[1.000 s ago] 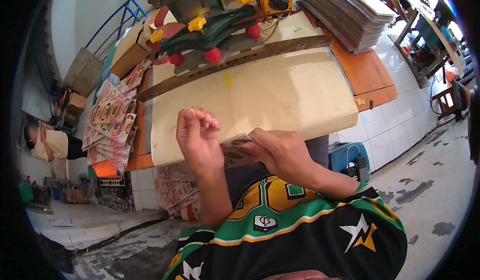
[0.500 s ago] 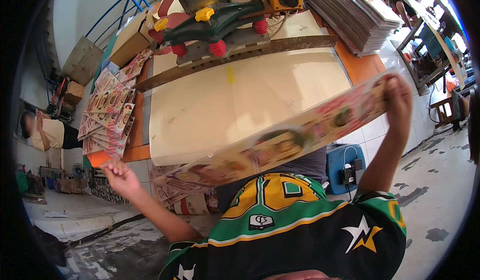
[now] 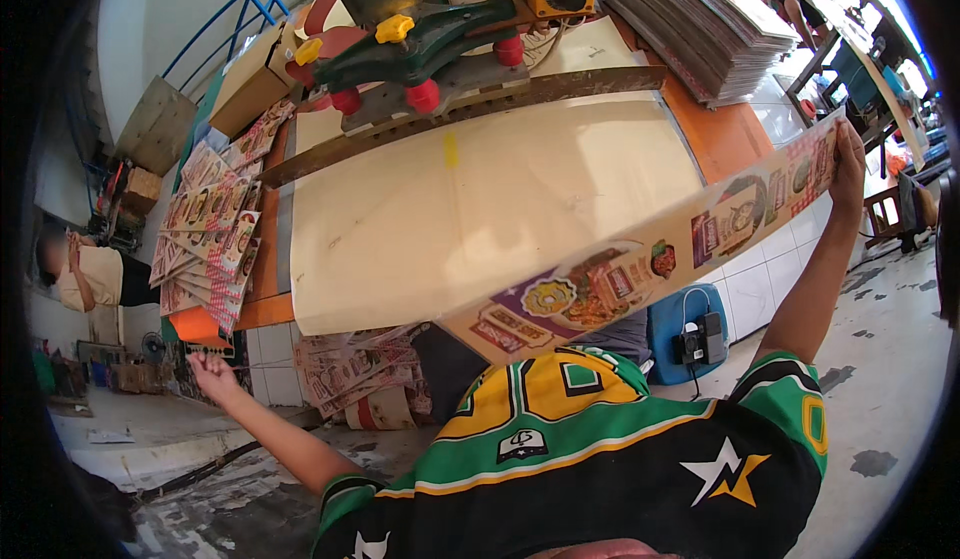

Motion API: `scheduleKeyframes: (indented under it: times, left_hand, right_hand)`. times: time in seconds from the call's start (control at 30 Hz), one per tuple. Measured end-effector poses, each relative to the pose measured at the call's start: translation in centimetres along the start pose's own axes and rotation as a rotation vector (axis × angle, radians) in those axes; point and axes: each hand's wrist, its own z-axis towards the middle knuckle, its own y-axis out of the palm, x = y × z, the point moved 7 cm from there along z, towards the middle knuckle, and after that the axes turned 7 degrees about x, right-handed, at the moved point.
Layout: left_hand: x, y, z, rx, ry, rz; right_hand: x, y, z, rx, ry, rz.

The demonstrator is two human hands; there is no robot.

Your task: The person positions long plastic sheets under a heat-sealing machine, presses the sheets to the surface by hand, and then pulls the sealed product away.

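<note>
- One long printed strip (image 3: 620, 269) is held out at a slant: its far end is up at the right, and its free lower end is above the person's lap, in front of the near edge of the cream sheet (image 3: 470, 194) on the surface (image 3: 735, 141).
- By the right hand (image 3: 848, 167), this far end is pinched; the grip is closed on it.
- The left hand (image 3: 213, 377) is stretched out, well apart from the strip, its fingers curled. A faint thin line is seen beside it, but whether anything is gripped cannot be told.
- The step in hand is judged to be the separate handling of this single strip.
- For the next move, steady support of the free end seems to be called for, because the strip could swing or bend.
- Similar strips are heaped (image 3: 212, 229) at the left.
</note>
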Motion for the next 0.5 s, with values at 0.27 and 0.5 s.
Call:
scheduleKeyframes:
  times: [0.27,0.5]
  left_hand:
    - [-3.4,21.9,-16.9,-0.336,0.402,1.166]
    - [-11.6,30.1,-26.0,-0.667,0.250,0.935]
  right_hand:
    - [0.9,1.8,-1.9,0.120,0.016,0.050]
    - [5.5,0.4,-3.0,-0.003,0.067,0.088]
